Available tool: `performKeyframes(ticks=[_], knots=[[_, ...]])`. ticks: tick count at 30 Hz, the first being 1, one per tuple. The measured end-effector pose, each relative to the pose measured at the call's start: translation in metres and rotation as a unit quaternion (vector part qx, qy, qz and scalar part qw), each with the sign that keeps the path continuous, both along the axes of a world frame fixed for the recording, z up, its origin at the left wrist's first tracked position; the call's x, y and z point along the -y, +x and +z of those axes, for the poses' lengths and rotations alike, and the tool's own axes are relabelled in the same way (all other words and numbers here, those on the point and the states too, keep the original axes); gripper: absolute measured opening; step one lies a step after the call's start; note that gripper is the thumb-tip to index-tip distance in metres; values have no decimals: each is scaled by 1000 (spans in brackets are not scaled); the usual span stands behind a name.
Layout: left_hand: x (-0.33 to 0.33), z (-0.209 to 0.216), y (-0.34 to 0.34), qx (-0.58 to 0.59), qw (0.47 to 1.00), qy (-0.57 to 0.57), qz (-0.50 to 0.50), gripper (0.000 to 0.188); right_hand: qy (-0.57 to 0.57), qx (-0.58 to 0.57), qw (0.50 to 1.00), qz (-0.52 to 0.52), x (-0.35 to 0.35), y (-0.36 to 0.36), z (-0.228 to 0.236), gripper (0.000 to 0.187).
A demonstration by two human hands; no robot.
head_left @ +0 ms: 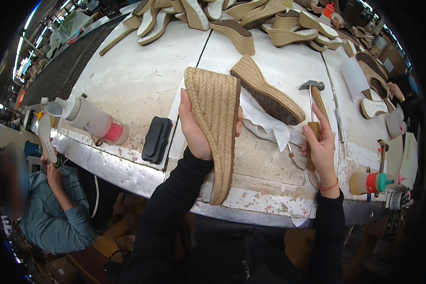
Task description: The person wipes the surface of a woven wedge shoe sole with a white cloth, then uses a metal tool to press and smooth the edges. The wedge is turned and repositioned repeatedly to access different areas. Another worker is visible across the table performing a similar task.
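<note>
My left hand grips a woven jute wedge sole and holds it on edge over the front of the white worktable, its heel end up. My right hand rests on the wooden handle of a hammer that lies on the table, its steel head pointing away from me. A second wedge sole lies on a white cloth between the two hands. Both sleeves are black.
A heap of wedge soles fills the table's far side. A black block and a squeeze bottle lie to the left, another bottle at right. A seated person at left holds a sole. Other hands work at far right.
</note>
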State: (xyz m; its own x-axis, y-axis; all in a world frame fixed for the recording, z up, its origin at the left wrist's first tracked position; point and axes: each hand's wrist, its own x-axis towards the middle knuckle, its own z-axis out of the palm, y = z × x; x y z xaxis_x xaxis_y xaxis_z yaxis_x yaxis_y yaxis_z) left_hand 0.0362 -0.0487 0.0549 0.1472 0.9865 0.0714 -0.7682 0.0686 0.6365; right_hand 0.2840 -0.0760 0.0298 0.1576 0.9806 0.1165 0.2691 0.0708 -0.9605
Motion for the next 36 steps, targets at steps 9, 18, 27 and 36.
performKeyframes(ticks=[9, 18, 27, 36], knots=[[3, -1, -1, 25, 999, 25, -3, 84, 152, 206, 967, -21, -6, 19, -5, 49], [3, -3, 0, 17, 999, 33, 3, 81, 90, 275, 956, -42, 3, 16, 5, 46], [7, -13, -6, -14, 978, 44, 203, 70, 95, 117, 959, 238, 60, -65, 49, 63], [75, -6, -90, -227, 924, 308, -14, 110, 234, 276, 910, 201, 26, -63, 52, 31]])
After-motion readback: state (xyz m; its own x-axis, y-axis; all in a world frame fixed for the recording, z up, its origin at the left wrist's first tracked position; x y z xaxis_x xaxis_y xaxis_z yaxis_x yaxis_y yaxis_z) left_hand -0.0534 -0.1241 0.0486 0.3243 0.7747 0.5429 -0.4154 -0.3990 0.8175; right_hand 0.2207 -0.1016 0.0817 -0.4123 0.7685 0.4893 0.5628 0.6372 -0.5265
